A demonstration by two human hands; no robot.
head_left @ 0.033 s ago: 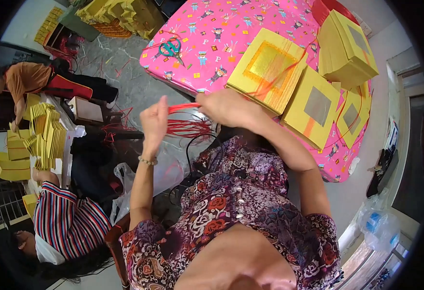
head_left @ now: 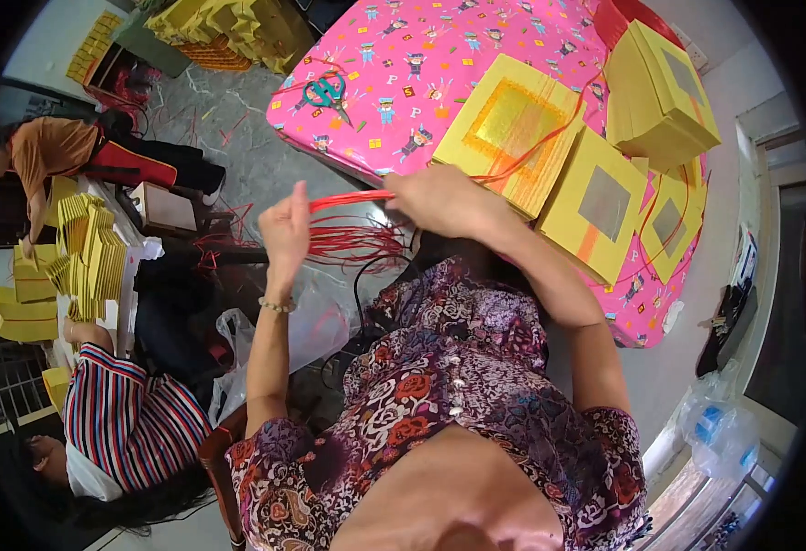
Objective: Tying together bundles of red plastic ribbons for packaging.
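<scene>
Head view: left hand and right hand are clasping red strands left of frame centre; these are looking gathered but showing no knot, while yellow stacks are resting upper right

A table stands ahead and to the right; on it, scissors lie near the left edge, stacks of paper sit along the right side, and a bowl stands behind the tallest stack; string spans the gap between the left hand and the right hand; a plastic bag lies beneath the left forearm; farther left, two co-workers are beside a bench bearing more paper.
</scene>
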